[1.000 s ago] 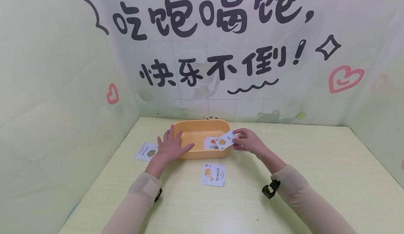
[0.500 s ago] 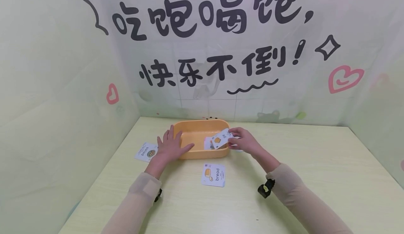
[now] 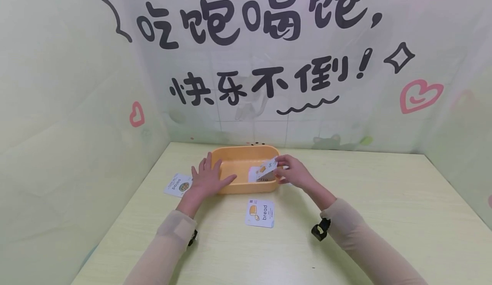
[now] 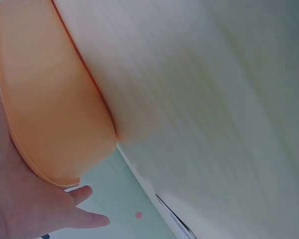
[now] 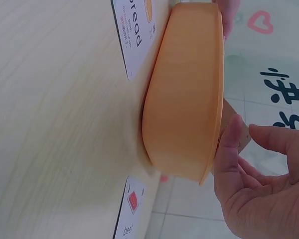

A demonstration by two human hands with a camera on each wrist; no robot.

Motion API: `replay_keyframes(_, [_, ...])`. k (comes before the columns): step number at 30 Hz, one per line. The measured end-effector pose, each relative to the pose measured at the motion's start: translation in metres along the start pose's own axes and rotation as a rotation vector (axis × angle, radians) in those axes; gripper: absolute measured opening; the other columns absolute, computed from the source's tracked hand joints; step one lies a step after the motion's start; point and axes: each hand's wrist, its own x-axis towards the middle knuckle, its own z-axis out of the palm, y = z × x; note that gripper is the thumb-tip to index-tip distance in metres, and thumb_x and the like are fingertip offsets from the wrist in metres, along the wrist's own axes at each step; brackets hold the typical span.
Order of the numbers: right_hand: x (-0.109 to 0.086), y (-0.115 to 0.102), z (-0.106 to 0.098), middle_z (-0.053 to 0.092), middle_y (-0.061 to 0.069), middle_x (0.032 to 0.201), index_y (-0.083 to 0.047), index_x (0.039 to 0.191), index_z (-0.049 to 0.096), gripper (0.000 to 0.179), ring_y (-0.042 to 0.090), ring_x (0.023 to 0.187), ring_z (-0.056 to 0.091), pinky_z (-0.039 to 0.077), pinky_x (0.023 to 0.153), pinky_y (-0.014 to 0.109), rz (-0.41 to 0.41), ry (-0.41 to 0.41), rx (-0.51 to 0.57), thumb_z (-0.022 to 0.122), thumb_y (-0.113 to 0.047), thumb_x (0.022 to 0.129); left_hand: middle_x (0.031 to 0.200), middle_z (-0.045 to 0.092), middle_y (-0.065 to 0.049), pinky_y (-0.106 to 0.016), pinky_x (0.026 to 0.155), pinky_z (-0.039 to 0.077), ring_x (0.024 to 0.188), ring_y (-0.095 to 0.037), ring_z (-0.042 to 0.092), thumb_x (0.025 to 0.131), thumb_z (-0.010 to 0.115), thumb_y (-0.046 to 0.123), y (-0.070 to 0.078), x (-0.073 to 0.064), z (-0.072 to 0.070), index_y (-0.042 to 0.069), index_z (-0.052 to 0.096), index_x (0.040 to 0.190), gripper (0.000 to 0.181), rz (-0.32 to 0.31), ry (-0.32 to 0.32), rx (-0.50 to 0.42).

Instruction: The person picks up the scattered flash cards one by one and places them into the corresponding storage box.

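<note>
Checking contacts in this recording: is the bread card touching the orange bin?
Apart. The head view shows a strip of tabletop between the bread card and the near wall of the orange bin.

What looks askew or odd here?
Only the tilted card: it slants over the pizza card in the orange bin, unlike the flat bread card, because the right hand holds it. No spill or damage shows.

You are looking at a smooth, wood-grained tabletop [image 3: 376, 191], softly shining on its near side. The basin [image 3: 246, 188] is looking like smooth, satiny plastic. The held card [image 3: 266, 168], near bread card [image 3: 260, 213] and left salad card [image 3: 177, 185] are appearing as smooth printed paper. Your right sleeve [image 3: 361, 238] is showing matt cloth.
</note>
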Motion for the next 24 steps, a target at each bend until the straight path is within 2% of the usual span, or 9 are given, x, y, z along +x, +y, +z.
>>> replay_keyframes(7, [-0.006, 0.001, -0.002, 0.057, 0.029, 0.130, 0.009, 0.136, 0.046, 0.042, 0.045, 0.114, 0.062, 0.062, 0.079, 0.037, -0.021, -0.004, -0.007, 0.056, -0.005, 0.098, 0.167, -0.002, -0.022, -0.076, 0.115, 0.005, 0.151, -0.049, 0.010, 0.091, 0.049, 0.068, 0.001, 0.000, 0.000, 0.007, 0.030, 0.157, 0.092, 0.000, 0.001, 0.005])
replay_keyframes(17, [-0.012, 0.004, -0.010, 0.058, 0.029, 0.129, 0.010, 0.135, 0.046, 0.042, 0.038, 0.106, 0.067, 0.062, 0.080, 0.038, -0.039, -0.012, -0.038, 0.056, -0.006, 0.098, 0.167, -0.002, -0.023, -0.076, 0.115, 0.005, 0.151, -0.049, 0.010, 0.091, 0.050, 0.067, 0.001, -0.001, -0.002, 0.007, 0.030, 0.156, 0.091, -0.003, -0.002, 0.001])
replay_keyframes(24, [-0.016, 0.006, -0.012, 0.059, 0.030, 0.129, 0.009, 0.136, 0.046, 0.042, 0.039, 0.108, 0.066, 0.062, 0.080, 0.037, -0.027, -0.026, -0.057, 0.056, -0.007, 0.098, 0.167, -0.003, -0.022, -0.076, 0.116, 0.004, 0.151, -0.049, 0.009, 0.091, 0.049, 0.068, 0.002, -0.001, -0.002, 0.008, 0.029, 0.157, 0.091, -0.010, -0.008, -0.004])
